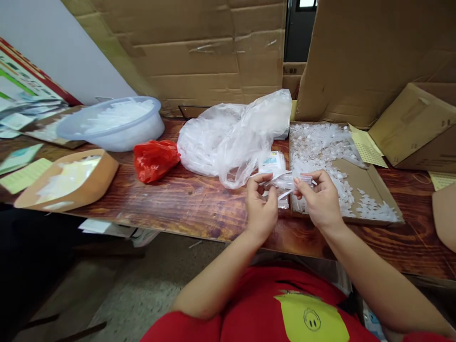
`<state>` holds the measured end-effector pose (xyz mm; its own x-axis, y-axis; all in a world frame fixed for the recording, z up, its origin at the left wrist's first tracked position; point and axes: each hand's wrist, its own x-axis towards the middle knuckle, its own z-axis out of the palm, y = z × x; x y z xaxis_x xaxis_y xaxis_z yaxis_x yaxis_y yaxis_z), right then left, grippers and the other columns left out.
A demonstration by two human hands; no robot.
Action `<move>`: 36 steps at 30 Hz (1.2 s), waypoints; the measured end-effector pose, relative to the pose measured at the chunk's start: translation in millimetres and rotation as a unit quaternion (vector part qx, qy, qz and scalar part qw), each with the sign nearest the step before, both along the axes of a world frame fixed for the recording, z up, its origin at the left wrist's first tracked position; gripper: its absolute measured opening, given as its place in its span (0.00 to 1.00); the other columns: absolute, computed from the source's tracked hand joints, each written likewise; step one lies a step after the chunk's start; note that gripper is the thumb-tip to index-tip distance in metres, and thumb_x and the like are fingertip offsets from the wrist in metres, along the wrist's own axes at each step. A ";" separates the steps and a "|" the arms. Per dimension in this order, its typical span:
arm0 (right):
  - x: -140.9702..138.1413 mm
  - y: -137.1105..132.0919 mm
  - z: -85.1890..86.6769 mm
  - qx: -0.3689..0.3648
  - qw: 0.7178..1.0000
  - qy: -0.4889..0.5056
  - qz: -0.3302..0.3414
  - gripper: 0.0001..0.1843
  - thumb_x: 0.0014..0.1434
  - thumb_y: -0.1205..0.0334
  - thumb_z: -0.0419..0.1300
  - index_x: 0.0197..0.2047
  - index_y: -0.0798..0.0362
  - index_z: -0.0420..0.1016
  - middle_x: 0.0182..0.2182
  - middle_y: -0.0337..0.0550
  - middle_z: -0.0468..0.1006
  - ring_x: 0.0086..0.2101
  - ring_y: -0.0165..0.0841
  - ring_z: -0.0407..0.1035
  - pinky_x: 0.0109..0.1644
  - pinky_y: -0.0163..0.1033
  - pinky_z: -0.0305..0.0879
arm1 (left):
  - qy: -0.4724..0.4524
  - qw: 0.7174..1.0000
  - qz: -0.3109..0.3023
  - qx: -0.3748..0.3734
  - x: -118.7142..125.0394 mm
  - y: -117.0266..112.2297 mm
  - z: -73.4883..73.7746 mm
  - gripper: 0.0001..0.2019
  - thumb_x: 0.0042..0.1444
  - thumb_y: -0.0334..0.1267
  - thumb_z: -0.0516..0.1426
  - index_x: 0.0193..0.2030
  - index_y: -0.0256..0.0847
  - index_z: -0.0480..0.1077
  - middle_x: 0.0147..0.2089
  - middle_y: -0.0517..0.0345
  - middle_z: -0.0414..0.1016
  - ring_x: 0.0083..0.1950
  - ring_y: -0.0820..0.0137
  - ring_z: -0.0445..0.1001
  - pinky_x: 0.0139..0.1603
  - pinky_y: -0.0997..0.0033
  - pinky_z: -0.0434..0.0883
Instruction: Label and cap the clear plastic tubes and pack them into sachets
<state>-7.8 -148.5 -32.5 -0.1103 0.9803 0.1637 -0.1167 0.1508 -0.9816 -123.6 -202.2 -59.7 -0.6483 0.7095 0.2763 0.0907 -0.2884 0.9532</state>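
Observation:
My left hand (261,203) and my right hand (319,197) meet above the front edge of the wooden table (185,202). Both are closed in a pinch on a small clear plastic packet (287,183) with small white parts inside, held between them. Right behind the hands lies a flat cardboard tray (370,175) strewn with several small white plastic pieces. A stack of small printed packets (272,162) lies just beyond my left hand.
A large crumpled clear plastic bag (231,135) sits mid-table, a red plastic bag (155,159) to its left. A pale blue basin (114,123) and a brown tray (67,180) hold white pieces. Cardboard sheets (199,52) stand behind; boxes (416,123) sit at right.

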 end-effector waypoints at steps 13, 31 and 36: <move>1.7 -33.9 -34.9 0.334 0.893 -0.291 -0.079 0.11 0.67 0.50 0.58 0.44 0.47 0.65 0.38 0.48 0.71 0.41 0.44 0.70 0.48 0.51 0.69 | 0.049 0.998 0.023 0.020 15.5 -45.3 -14.8 0.21 0.56 0.24 0.56 0.56 0.45 0.68 0.52 0.51 0.72 0.53 0.66 0.76 0.50 0.67 0.75; -15.0 -53.5 -55.8 0.173 0.788 -0.573 0.146 0.30 0.69 0.35 0.44 0.54 0.54 0.64 0.30 0.55 0.83 0.30 0.53 0.81 0.29 0.45 0.66 | -0.027 0.991 -0.007 -0.128 -1.1 -90.4 -34.5 0.21 0.60 0.28 0.56 0.60 0.44 0.64 0.58 0.49 0.74 0.42 0.72 0.77 0.38 0.73 0.75; -2.3 -53.4 -31.9 0.145 0.822 -0.490 0.251 0.37 0.66 0.31 0.48 0.64 0.52 0.62 0.43 0.55 0.84 0.36 0.48 0.81 0.37 0.48 0.74 | -0.083 0.990 -0.011 -0.117 -11.4 -88.8 -38.5 0.23 0.57 0.26 0.57 0.59 0.44 0.64 0.59 0.49 0.72 0.44 0.72 0.77 0.36 0.75 0.73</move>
<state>-10.2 -201.9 -64.4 -0.7073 0.7065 -0.0260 0.5895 0.5691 -0.5733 -135.0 -291.0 -98.2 -0.6549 0.7557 -0.0070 -0.0771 -0.0576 0.9954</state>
